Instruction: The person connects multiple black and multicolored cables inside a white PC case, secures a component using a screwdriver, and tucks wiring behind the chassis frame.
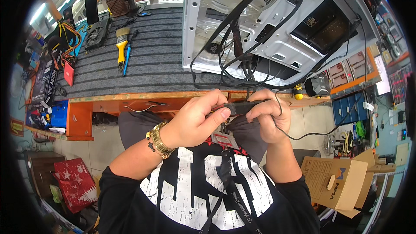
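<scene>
The black elongated part is pinched at one end by the left hand and at the other by the right hand, just in front of the wooden edge of the table. The grip hides both ends. Loose black cables partly cover the white metal computer case, cut off above. A yellow-handled brush lies on the ribbed grey mat.

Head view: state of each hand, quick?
Left hand: closed, pinching the left end of a black piece.
Right hand: closed, holding the same piece's right end.
</scene>
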The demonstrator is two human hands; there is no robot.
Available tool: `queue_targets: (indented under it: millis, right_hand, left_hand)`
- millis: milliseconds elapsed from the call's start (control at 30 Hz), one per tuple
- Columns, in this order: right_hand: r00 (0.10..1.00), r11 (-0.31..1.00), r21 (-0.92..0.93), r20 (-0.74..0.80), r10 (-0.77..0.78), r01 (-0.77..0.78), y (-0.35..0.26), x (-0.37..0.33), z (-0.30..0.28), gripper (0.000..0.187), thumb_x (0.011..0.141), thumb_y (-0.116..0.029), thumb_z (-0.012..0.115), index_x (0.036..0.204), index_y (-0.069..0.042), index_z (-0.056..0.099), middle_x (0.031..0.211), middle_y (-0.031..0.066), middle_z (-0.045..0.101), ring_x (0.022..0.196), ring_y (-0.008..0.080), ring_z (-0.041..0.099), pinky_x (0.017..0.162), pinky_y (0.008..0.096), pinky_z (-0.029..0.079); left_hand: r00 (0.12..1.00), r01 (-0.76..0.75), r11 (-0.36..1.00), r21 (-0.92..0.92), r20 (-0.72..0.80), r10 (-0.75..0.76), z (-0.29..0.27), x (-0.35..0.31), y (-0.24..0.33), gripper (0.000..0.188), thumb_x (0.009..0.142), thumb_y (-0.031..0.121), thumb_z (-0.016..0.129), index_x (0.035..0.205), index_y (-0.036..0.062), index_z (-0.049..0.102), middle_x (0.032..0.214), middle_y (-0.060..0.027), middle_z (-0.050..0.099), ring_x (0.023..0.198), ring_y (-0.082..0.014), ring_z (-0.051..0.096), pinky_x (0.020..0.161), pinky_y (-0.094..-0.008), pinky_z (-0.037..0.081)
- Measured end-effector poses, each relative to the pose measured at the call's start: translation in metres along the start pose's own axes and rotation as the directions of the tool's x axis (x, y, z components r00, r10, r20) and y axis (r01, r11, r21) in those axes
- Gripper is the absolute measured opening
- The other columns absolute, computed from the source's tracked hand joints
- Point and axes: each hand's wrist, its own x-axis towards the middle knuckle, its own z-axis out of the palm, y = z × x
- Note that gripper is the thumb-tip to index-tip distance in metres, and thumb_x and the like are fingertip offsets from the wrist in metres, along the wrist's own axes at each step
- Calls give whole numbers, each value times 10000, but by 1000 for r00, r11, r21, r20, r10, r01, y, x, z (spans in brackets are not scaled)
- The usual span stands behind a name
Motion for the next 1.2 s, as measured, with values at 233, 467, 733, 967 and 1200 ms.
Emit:
queue_targets:
  millis: [233, 467, 733, 967, 1200]
  right_hand:
    - [989, 976, 191, -87, 120, -101, -8, 0, 10, 209, 878, 105, 592, 970, 9, 753, 994, 128, 684, 717, 147, 644, 646, 276, 517]
    - [907, 905, 154, -87, 412, -396, -20, 0, 9, 285, 930, 0, 742, 1210, 47, 718, 1036, 101, 728, 927, 134, 684, 772, 266, 559]
    - [906, 906, 4, -4, 424, -424, -22, 3, 5, 326, 908, -2, 801, 1213, 50, 699, 1129, 110, 748, 1018, 130, 691, 828, 267, 565]
    - [938, 937, -69, -70, 339, -343, -22, 2, 12, 360, 864, -18, 856, 1180, 49, 699, 1090, 114, 753, 959, 139, 707, 834, 282, 579]
    - [951, 941, -143, -14, 309, -307, -27, 9, 13, 335, 854, -32, 873, 1148, 38, 729, 1035, 97, 766, 917, 150, 735, 772, 283, 611]
  left_hand:
    - [990, -107, 991, 84, -83, 114, 2, 4, -4, 193, 1098, 208, 599, 1035, 27, 572, 772, -51, 547, 693, -171, 525, 660, -335, 455]
    - [996, -65, 998, 26, -61, 67, 1, 3, -5, 196, 1104, 220, 588, 1028, 41, 565, 761, -51, 533, 681, -172, 515, 648, -336, 448]
    - [992, -113, 988, 109, -44, 118, -2, 5, -2, 205, 1106, 215, 562, 1019, 31, 534, 768, -84, 527, 672, -227, 522, 647, -368, 446]
    - [991, -126, 987, 104, -22, 129, 5, 5, -3, 199, 1114, 206, 542, 1046, 20, 525, 773, -92, 531, 685, -230, 533, 660, -383, 447]
    - [995, -94, 995, -40, 21, 95, 2, 7, -7, 228, 1134, 225, 490, 1048, 17, 527, 746, -68, 504, 662, -189, 474, 640, -358, 416]
